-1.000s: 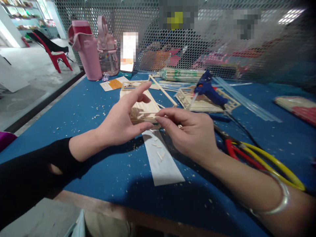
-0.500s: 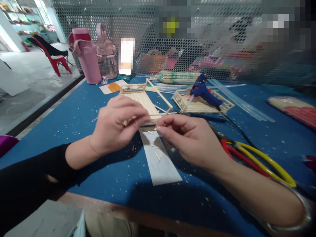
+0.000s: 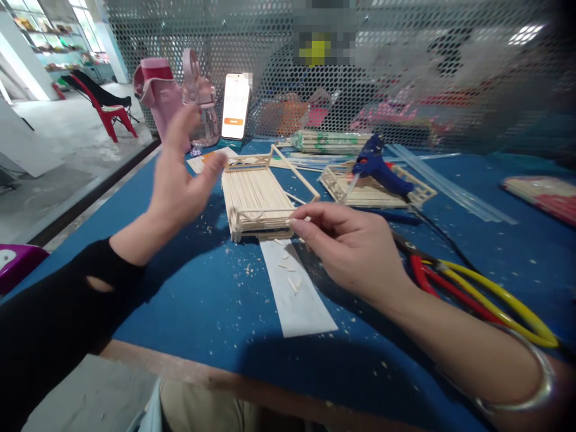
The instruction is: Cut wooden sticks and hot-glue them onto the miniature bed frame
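A small bed-like model [image 3: 258,189] made of pale wooden sticks stands on the blue table, with low railings at its front and back. My right hand [image 3: 355,249] is at its front right corner, thumb and forefinger pinched on a short piece of wooden stick [image 3: 290,221]. Whether that piece touches the railing, I cannot tell. My left hand [image 3: 177,174] is raised to the model's left, slightly blurred, fingers apart and holding nothing. Below the model lies a white paper strip [image 3: 301,312] with several stick offcuts [image 3: 292,284] on it.
A blue glue gun [image 3: 382,171] rests on a second stick model [image 3: 373,195]. Pliers with red and yellow handles [image 3: 495,294] lie by my right forearm. Behind stand a lit phone [image 3: 234,105], a pink bottle [image 3: 164,96] and a bundle of sticks [image 3: 330,142] before a perforated metal panel.
My left hand has come away from the model's front, moving left and up, its fingers opening. My right hand stays near the front right corner, still pinching. The front railing is now uncovered.
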`<state>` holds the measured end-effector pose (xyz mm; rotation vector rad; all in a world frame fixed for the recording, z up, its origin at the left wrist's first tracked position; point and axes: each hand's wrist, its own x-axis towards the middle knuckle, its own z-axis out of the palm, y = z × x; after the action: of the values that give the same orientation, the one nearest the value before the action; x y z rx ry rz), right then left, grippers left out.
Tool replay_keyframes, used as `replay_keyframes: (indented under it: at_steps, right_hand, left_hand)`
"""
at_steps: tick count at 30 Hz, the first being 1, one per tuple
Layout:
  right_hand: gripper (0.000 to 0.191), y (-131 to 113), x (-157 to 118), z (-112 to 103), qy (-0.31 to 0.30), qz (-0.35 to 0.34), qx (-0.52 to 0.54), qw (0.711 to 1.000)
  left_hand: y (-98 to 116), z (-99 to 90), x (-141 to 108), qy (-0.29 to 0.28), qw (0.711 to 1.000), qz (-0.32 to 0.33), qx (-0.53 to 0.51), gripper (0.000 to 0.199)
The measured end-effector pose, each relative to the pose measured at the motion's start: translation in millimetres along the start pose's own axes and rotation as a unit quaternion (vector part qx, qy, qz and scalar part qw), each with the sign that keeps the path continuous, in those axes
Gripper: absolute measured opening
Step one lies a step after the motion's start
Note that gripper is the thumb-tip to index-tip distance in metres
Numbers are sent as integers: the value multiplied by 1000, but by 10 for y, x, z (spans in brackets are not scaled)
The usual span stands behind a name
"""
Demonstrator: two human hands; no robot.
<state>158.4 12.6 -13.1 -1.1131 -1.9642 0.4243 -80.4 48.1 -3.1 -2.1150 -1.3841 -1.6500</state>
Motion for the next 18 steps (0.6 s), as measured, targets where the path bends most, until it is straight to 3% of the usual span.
replay_keyframes:
  at_steps: [3,5,8,12,18]
  right_hand:
    - [10,34,16,60,30,-70,-26,997]
    - [11,55,29,101,41,-116,-46,991]
    - [14,66,33,143,52,-162,-94,981]
    - [14,47,14,160,63,-177,-136,973]
    - [14,43,5,159,62,-164,-151,973]
  left_hand:
    - [296,169,-192,-193,973,23,-124,78]
    - [417,228,-280,-250,956,3,-153,78]
    - [466,265,-337,-266,942,-58,-197,72]
    - [447,295,-348,-245,924,-129,-263,67]
    - [471,338,-376,-222,924,-144,-276,61]
